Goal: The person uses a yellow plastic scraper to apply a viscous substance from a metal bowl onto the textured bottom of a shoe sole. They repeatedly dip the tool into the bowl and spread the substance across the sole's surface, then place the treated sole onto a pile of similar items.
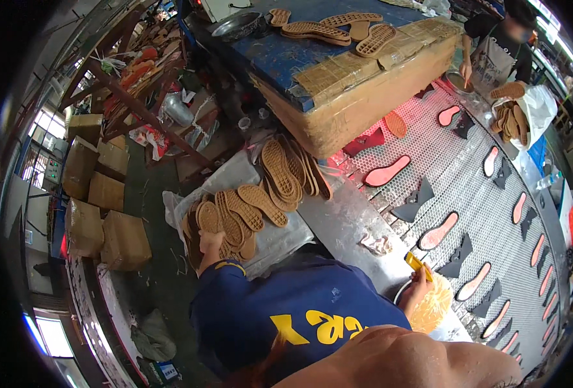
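Observation:
My left hand (pixel 211 242) is closed round the lower end of a tan shoe sole (pixel 209 218), at the left edge of a pile. Several more tan soles (pixel 242 208) lie overlapping beside it, tread patterns showing. My right hand (pixel 417 288) grips a yellow-handled brush (pixel 419 264), raised above a round container (pixel 432 304) lined with yellowish plastic. That hand partly hides the container's rim. A crumpled whitish scrap (pixel 378 244) lies on the metal ledge near the brush.
To the right, a mesh conveyor (pixel 422 210) carries pink-topped soles (pixel 439 231) and dark upper pieces (pixel 456 257). A blue-topped table (pixel 273 52) holds more soles beyond. A co-worker (pixel 503 52) stands at the far right. Cardboard boxes (pixel 126 239) are stacked left.

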